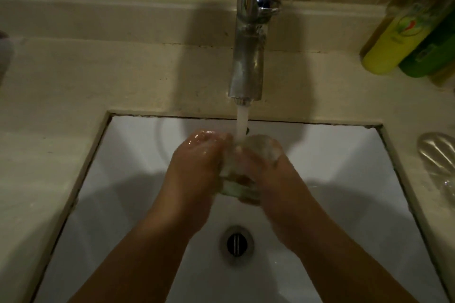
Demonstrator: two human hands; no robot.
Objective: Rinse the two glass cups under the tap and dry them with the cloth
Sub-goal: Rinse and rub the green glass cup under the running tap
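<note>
I grip one glass cup (pixel 240 170) between my left hand (pixel 197 170) and right hand (pixel 275 179), fingers curled round it, under the tap (pixel 248 56) stream above the sink (pixel 128 155).

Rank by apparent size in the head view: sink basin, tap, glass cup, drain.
1. sink basin, by far the largest.
2. tap.
3. glass cup, gripped between both hands and partly hidden, so its true extent is unsure.
4. drain, smallest.

Glossy metal tap (pixel 248 56), clear glass cup (pixel 246 170)
</note>
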